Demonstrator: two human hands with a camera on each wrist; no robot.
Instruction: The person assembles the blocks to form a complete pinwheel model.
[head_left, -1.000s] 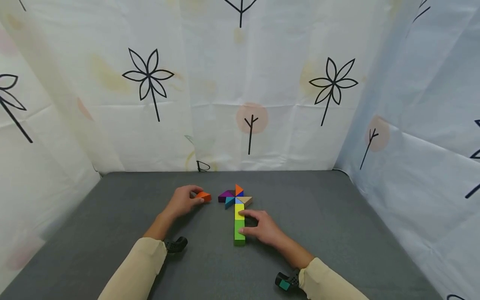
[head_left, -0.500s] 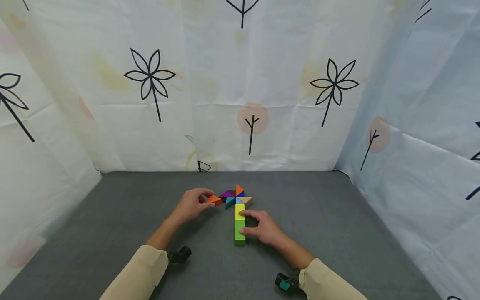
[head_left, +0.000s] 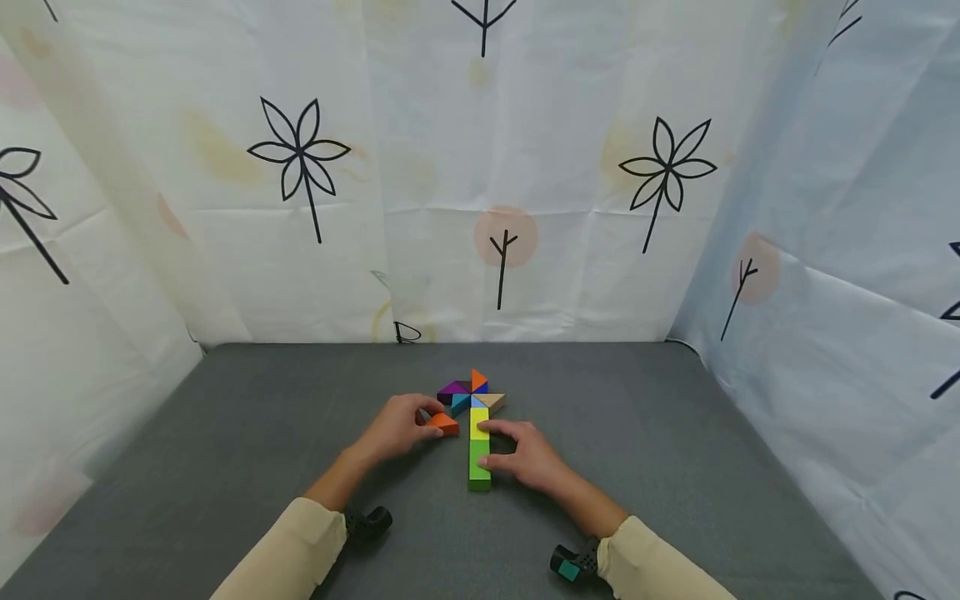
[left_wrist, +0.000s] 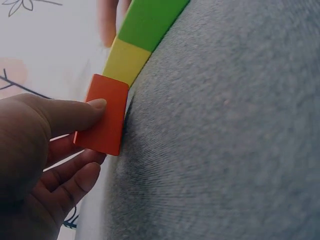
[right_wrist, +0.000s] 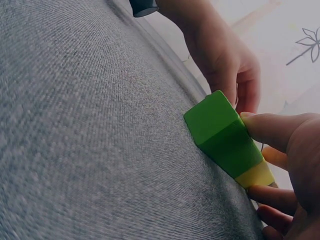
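Note:
My left hand (head_left: 396, 429) pinches an orange triangular block (head_left: 445, 425) between thumb and fingers, just left of the yellow block (head_left: 479, 417); the left wrist view shows this orange block (left_wrist: 111, 125) from its flat side. A green block (head_left: 479, 467) lies in line with the yellow one, towards me. With thumb and index finger spread, my right hand (head_left: 531, 454) touches the pair: thumb on green, index on yellow. Beyond them is a pinwheel of small triangles: purple (head_left: 453, 388), teal (head_left: 458, 403), tan (head_left: 492, 402), another orange (head_left: 477, 380), dark blue and light blue.
A grey cloth-covered table (head_left: 630, 417) carries the blocks. White fabric walls (head_left: 420, 167) with black plant drawings stand at the back and both sides. Black wrist devices (head_left: 576, 562) sit on both wrists.
My left hand has brought the orange block rightward, then nearer to me, from left of the purple triangle to beside the yellow block. My right hand stays in place on the yellow and green blocks.

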